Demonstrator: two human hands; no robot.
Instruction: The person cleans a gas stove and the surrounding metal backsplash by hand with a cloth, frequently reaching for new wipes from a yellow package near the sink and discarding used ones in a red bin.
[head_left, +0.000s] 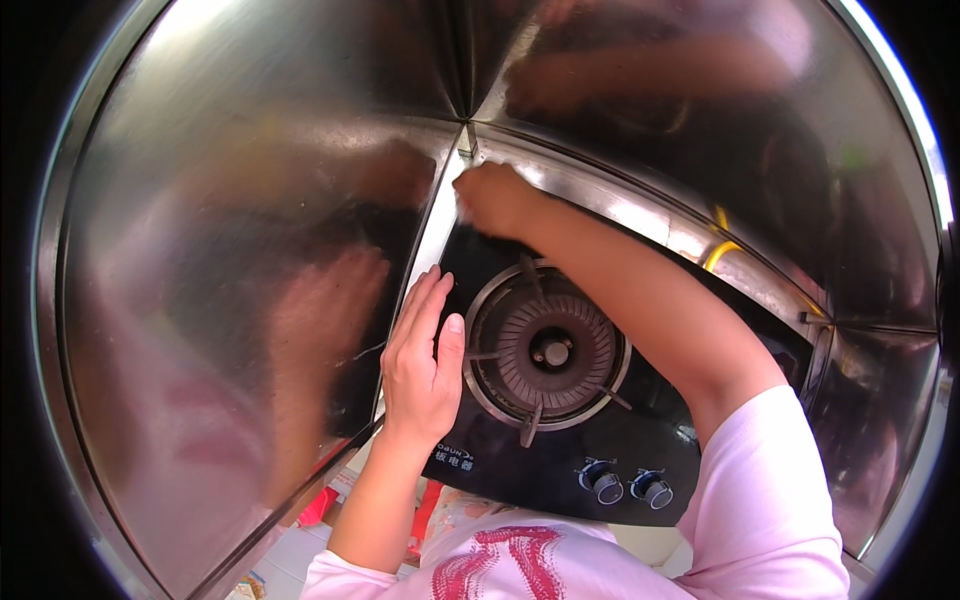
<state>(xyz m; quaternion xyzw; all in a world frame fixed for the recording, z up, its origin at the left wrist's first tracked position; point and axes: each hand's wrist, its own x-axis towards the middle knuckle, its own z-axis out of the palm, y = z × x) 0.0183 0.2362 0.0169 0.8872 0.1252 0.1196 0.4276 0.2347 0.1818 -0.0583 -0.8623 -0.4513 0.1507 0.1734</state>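
Observation:
My left hand (421, 367) is held flat with its fingers extended and thumb apart, holding nothing. It is at the left edge of the black glass-topped gas cooktop (480, 469), close beside the stainless steel side panel (225, 300). My right hand (491, 199) reaches across to the far left corner of the cooktop, near where the steel panels meet. Its fingers are curled down, and whether anything is inside them is hidden. Between my arms is the round gas burner (556, 352), with metal pan supports (532, 426) around it.
Two control knobs (606, 486) sit at the cooktop's front. A steel back panel (660, 135) rises behind it, and a yellow hose (721, 253) shows at the right rear. Steel walls enclose the left, back and right. Floor tiles (289, 555) show at the lower left.

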